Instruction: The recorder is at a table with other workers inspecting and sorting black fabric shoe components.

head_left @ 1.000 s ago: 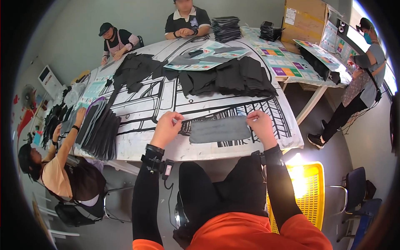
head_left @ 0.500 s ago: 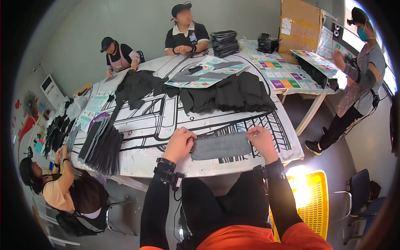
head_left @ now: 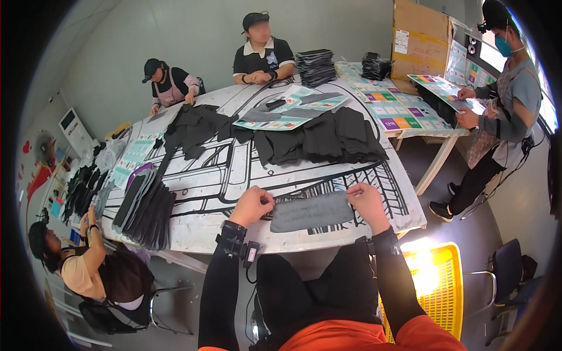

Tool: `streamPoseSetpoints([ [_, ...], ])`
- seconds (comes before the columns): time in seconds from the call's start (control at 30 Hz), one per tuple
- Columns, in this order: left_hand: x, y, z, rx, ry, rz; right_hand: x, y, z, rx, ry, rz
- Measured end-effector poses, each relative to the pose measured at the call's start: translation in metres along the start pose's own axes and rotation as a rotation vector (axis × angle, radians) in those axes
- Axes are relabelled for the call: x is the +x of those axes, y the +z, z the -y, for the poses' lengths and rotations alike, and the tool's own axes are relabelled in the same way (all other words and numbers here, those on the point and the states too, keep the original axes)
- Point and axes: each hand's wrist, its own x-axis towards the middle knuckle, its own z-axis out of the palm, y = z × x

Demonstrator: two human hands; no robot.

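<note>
Since the earlier frame the grey fabric piece (head_left: pixel 311 212) has shifted slightly nearer the worktop (head_left: pixel 234 175) edge, both hands keeping their grip. Both forearms reach up from below, black-sleeved. The left hand (head_left: pixel 252 205) pinches the piece's left end, fingers curled narrow. The right hand (head_left: pixel 367 202) pinches its right end likewise. The piece lies flat, stretched between them, near a pile of dark fabric (head_left: pixel 328 137).
</note>
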Motion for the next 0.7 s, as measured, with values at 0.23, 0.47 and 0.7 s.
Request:
streamPoseSetpoints([
  [0.23, 0.006, -0.006, -0.002, -0.076, -0.128, 0.128, 0.001, -0.012, 0.006, 0.131, 0.118, 0.133],
  [0.47, 0.005, -0.007, 0.005, -0.143, -0.115, 0.114, 0.004, -0.019, 0.003, 0.454, 0.224, 0.179],
  [0.7, 0.0, -0.01, 0.004, -0.308, -0.154, 0.126, 0.0, -0.02, 0.009, 0.384, 0.213, 0.138],
])
